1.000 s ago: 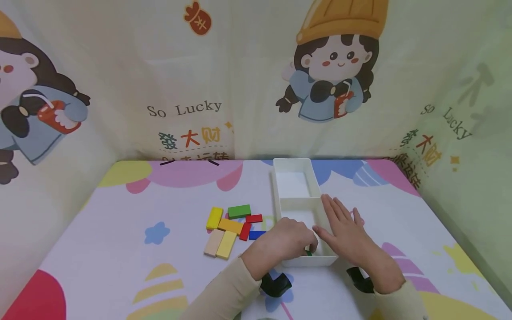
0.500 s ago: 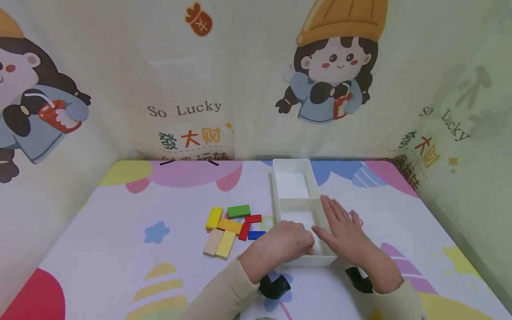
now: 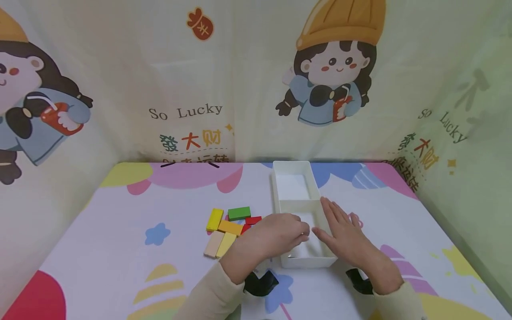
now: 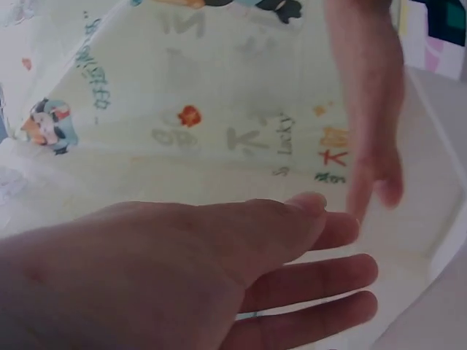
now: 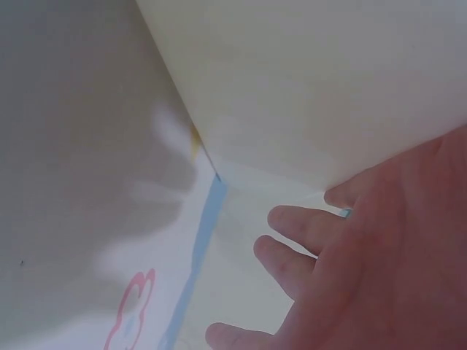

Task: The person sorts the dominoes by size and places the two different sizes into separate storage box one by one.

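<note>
My left hand (image 3: 276,233) hovers over the near compartment of a white two-part box (image 3: 309,263), its fingers loosely bent. Nothing shows between thumb and fingers in the left wrist view, where the same hand (image 4: 219,255) fills the lower left. Along the box's right rim lies my right hand (image 3: 347,235), fingers straight and slightly spread; the right wrist view has this hand (image 5: 387,248) beside the pale wall. Left of the box is a group of blocks: yellow (image 3: 214,219), green (image 3: 239,213), orange (image 3: 230,227), red (image 3: 253,220), beige (image 3: 214,244) and pale yellow (image 3: 226,244).
A patterned cloth (image 3: 104,249) covers the table. The box's far compartment (image 3: 293,186) reaches close to the back edge, where a printed curtain (image 3: 256,89) hangs. Black curved pieces (image 3: 261,283) sit at both wrists.
My left hand has let go of a small green block inside the near compartment and lifted slightly up and left, now covering the blue block. My right hand stays in place.
</note>
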`<state>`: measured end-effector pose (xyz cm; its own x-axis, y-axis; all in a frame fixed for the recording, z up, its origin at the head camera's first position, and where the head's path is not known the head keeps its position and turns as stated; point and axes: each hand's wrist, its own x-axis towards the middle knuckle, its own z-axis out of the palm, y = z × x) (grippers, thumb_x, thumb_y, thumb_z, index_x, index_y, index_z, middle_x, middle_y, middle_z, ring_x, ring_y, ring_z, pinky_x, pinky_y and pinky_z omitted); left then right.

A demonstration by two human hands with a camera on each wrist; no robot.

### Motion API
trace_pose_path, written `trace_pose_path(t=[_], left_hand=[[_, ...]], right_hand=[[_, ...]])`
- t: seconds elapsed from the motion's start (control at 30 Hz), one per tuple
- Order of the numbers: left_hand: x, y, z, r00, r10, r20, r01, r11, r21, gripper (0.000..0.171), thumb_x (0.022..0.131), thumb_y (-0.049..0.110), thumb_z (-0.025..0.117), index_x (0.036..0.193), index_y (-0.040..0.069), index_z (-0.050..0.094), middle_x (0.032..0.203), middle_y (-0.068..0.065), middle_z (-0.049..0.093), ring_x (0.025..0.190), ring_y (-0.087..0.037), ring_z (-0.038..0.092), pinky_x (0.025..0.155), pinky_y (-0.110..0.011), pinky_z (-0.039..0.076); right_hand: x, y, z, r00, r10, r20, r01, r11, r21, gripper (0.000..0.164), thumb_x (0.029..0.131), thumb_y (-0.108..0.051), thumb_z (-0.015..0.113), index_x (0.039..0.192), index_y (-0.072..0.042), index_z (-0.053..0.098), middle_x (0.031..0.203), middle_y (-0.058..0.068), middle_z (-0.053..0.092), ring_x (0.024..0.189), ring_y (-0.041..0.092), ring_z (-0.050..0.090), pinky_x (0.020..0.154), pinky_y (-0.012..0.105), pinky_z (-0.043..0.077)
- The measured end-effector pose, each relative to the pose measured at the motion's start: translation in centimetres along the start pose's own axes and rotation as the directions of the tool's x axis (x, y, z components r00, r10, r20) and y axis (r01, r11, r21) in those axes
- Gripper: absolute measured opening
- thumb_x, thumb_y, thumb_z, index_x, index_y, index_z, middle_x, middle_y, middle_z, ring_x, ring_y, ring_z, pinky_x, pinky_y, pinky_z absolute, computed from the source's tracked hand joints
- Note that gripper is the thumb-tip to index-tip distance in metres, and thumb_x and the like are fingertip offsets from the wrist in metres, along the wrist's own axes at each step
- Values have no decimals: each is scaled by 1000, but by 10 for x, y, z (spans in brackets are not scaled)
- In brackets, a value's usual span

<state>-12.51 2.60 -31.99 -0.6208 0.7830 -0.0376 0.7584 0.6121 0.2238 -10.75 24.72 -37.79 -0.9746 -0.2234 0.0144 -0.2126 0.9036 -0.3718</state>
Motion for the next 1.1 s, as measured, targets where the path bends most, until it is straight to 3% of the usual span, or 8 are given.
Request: trace_pose_path(t=[0.2,0.37,0.47,0.7,0.83,1.1], left_hand=[[-24,-22,-9,991,6,-132,-16,997,-74,20,102,25,55,114,19,70,102,5,68,88,-8,61,80,-22,53],[-37,-41,-8,975,-86,-203,65,992,-111,19,100,22,59,114,16,69,103,1,69,87,-12,62,79,-26,55],[-39,-49,-7,974,-149,-173,126,982,-141,21,99,23,61,116,15,69,105,-1,69,87,-13,64,79,-29,56],[-38,-59,-4,974,-223,-40,211,957,-199,24,95,20,66,118,14,68,111,-5,68,86,-16,61,78,-33,54],[-35,-63,2,968,-248,50,253,953,-167,26,94,21,68,119,13,68,112,-5,66,88,-15,58,81,-31,54],[-26,-61,18,951,-263,163,283,952,-117,32,87,21,77,116,13,67,107,-3,64,89,-13,56,85,-25,54]], right_hand=[[0,-3,2,1000,14,6,-14,1000,-4,84,100,-54,46,160,-10,7,163,22,17,150,43,16,110,73,8],[0,-5,2,1000,21,13,-21,1000,-6,85,99,-57,44,160,-10,6,163,22,16,150,44,16,111,73,8],[0,-5,1,1000,20,20,-20,1000,-6,85,100,-57,43,160,-11,4,164,22,14,150,44,15,111,74,8],[2,-5,-3,1000,9,15,-9,1000,5,85,99,-56,44,160,-11,5,164,21,15,150,44,16,111,74,8],[1,-5,-3,1000,11,29,-11,1000,11,86,100,-56,44,160,-11,4,164,22,14,149,45,16,111,74,8],[1,-3,-2,999,18,34,-18,1000,16,85,100,-56,43,160,-11,3,163,23,15,149,45,17,111,75,9]])
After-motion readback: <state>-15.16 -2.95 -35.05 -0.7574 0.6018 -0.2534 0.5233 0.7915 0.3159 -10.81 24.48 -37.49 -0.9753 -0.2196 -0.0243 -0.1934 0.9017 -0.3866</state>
